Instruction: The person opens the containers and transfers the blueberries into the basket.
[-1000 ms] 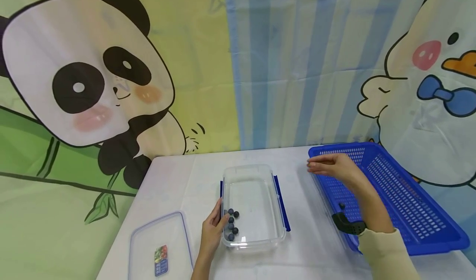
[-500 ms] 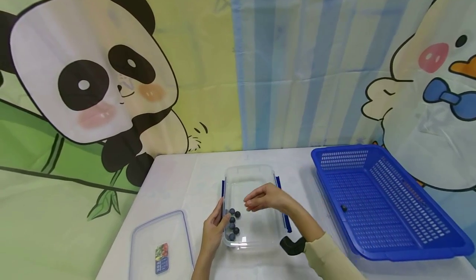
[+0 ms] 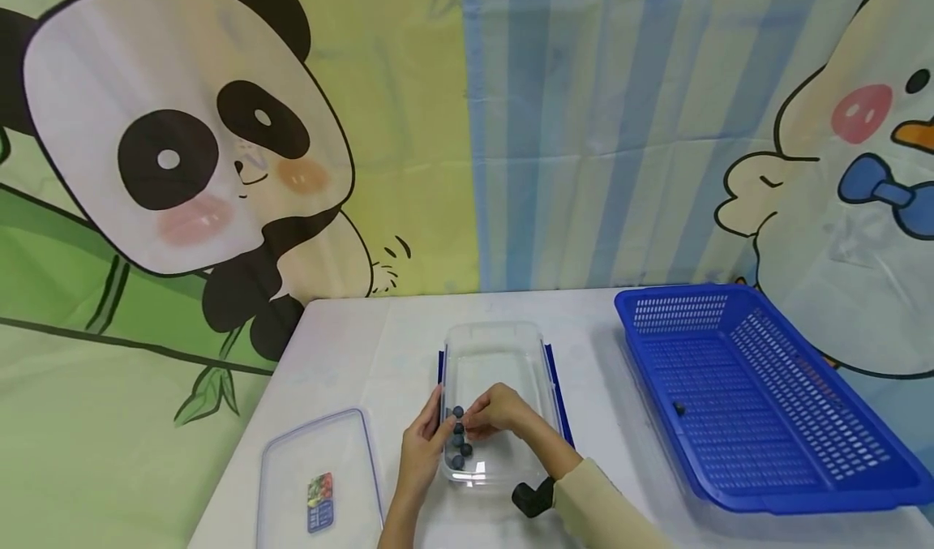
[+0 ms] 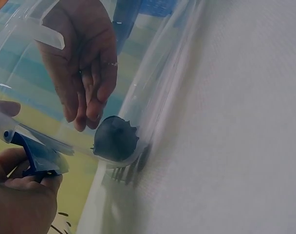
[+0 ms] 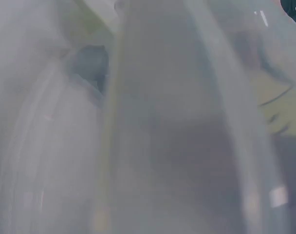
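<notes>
My left hand grips the left side of a clear plastic food container, thumb over the rim. In the left wrist view, its fingers lie by the container's blue latch. Several blueberries line the container's left side. My right hand reaches into the container, fingertips drawn together beside those berries; whether they pinch one is hidden. Through the plastic, the left wrist view shows that hand above a dark berry shape. Blurred plastic fills the right wrist view, with a dark berry-like spot.
A blue perforated basket stands on the right with one blueberry by its left wall. At the front left lies a clear lid with a printed label. A cartoon curtain hangs behind the table.
From over the basket, my right hand has moved left and down into the container, now covering one berry. The basket's blueberry is out of that hand. My left hand keeps its grip.
</notes>
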A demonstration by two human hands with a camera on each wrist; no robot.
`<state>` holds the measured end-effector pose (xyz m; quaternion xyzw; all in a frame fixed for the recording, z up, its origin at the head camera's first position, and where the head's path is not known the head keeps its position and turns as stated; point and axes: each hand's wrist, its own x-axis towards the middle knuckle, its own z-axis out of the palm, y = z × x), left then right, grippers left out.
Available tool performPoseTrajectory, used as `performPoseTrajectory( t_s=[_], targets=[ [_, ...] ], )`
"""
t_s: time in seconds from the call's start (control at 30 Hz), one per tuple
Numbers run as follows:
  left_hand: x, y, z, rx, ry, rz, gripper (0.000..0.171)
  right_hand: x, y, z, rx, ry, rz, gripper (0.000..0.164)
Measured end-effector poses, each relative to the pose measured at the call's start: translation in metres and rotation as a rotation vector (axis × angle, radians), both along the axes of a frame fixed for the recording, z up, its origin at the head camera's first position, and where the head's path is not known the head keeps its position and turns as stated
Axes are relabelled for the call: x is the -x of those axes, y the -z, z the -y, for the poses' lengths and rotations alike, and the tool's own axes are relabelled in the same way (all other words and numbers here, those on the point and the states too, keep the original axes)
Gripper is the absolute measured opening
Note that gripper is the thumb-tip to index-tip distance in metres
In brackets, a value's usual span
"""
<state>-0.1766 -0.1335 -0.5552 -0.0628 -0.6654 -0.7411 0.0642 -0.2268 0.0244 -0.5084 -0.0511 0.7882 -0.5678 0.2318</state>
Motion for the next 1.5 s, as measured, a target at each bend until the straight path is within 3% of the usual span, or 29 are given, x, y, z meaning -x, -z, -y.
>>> performPoseTrajectory(
  t_s=[0.17, 0.3, 0.67, 1.03, 1.3, 1.5],
  targets=[
    [0.001, -0.001, -0.002, -0.003, -0.012, 0.003, 0.055, 0.006, 0.002, 0.001, -0.112, 0.164, -0.112, 0.005],
    [0.000, -0.001, -0.002, -0.012, -0.025, 0.027, 0.054, 0.008, 0.005, 0.003, -0.170, 0.224, -0.147, 0.005],
    [-0.001, -0.001, 0.001, 0.028, -0.043, 0.046, 0.055, 0.007, 0.013, 0.006, -0.071, 0.252, 0.027, 0.004],
    [-0.001, -0.002, 0.000, 0.017, -0.018, 0.065, 0.056, 0.007, 0.016, 0.004, 0.002, 0.281, 0.112, 0.010],
    [-0.001, -0.003, 0.000, 0.014, -0.028, 0.068, 0.055, 0.007, 0.016, 0.006, 0.034, 0.222, 0.148, 0.016],
    [-0.001, -0.001, 0.000, 0.005, -0.018, 0.060, 0.055, 0.006, 0.020, 0.007, 0.056, 0.221, 0.165, 0.016]
  ],
)
